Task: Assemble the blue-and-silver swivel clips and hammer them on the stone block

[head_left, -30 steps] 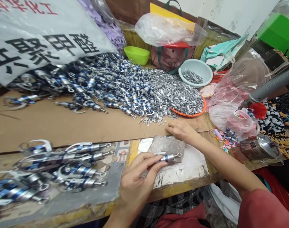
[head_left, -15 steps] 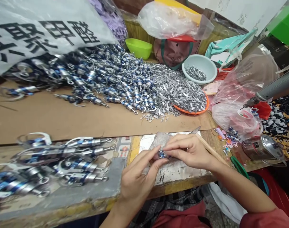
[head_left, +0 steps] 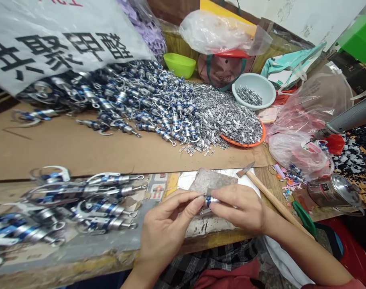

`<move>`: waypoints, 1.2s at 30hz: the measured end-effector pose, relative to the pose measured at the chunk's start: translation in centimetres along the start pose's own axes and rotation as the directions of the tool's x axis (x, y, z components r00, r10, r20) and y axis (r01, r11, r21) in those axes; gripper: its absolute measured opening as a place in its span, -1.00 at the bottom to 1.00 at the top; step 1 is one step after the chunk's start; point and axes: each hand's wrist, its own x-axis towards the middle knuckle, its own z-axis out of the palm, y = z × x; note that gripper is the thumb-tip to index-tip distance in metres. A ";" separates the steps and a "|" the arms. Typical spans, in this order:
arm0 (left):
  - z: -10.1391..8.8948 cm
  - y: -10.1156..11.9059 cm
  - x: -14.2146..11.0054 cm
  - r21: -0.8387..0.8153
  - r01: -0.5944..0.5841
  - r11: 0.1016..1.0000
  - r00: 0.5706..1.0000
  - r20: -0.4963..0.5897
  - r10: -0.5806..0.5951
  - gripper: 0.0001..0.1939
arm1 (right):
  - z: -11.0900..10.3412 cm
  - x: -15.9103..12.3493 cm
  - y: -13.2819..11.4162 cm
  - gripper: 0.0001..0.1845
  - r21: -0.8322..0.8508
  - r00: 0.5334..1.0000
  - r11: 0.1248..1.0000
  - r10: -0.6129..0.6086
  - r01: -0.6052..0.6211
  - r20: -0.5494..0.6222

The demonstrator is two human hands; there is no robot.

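My left hand (head_left: 165, 228) and my right hand (head_left: 241, 208) meet at the table's near edge, both pinched on one small blue-and-silver metal clip (head_left: 209, 200). Most of the clip is hidden by the fingertips. The hands hover just above a grey stone slab (head_left: 208, 180) that lies on a white sheet. A small hammer (head_left: 267, 192) with a wooden handle lies right of the slab, untouched.
A big heap of blue-and-silver clips (head_left: 135, 102) covers the cardboard at the back, beside an orange tray (head_left: 246, 142) of small silver plates. Finished clips (head_left: 80, 204) lie at the left. A pale bowl (head_left: 254, 91), green bowl (head_left: 179, 64), plastic bags and a metal tin (head_left: 333, 190) crowd the right.
My right hand came back from the loose silver plates on the cardboard to join my left hand on the clip. Both hands then sank a little toward the table edge.
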 end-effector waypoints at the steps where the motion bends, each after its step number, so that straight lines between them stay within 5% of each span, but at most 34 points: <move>1: -0.1 0.2 0.1 0.025 -0.020 1.000 1.000 0.012 0.019 -0.93 | -0.1 0.0 0.0 -0.83 -0.033 0.999 0.998 -0.052 0.052 0.002; 7: -0.8 1.4 0.5 0.113 -0.088 0.990 0.991 0.112 0.075 -0.91 | -0.2 0.3 0.0 -0.81 -0.006 0.998 1.000 -0.002 0.002 -0.056; 13: -0.6 1.7 -0.1 -0.041 0.191 0.981 0.971 0.156 -0.182 -0.90 | -0.1 -0.4 -0.8 -0.79 0.039 0.996 0.997 0.064 -0.061 -0.065; 17: 0.3 2.0 -0.8 -0.212 0.386 0.898 0.922 0.105 -0.372 -0.86 | 0.0 -0.5 -1.4 -0.85 0.115 0.975 0.974 0.204 -0.194 -0.086; 20: 0.8 1.9 -1.1 -0.318 0.472 0.822 0.877 0.071 -0.476 -0.70 | 0.0 -0.4 -1.8 -0.89 0.217 0.946 0.933 0.313 -0.288 -0.085; 23: 1.0 1.6 -1.2 -0.307 0.478 0.823 0.874 0.076 -0.479 -0.48 | -0.4 0.1 -1.6 -0.85 0.308 0.925 0.879 0.380 -0.365 0.013; 27: 1.8 1.5 -1.5 -0.359 0.483 0.799 0.867 0.065 -0.494 -0.36 | -0.3 1.5 2.0 -0.86 0.309 0.896 0.841 0.402 -0.444 0.191; 31: 3.0 1.6 -2.1 -0.409 0.491 0.769 0.863 0.106 -0.495 -0.25 | 2.0 2.8 7.9 -0.78 -0.170 0.842 0.915 0.403 -0.366 0.358; 36: 3.2 1.1 -2.2 -0.349 0.485 0.802 0.865 0.060 -0.497 -0.29 | 4.3 3.1 10.6 -0.81 -0.274 0.781 0.917 0.393 -0.291 0.486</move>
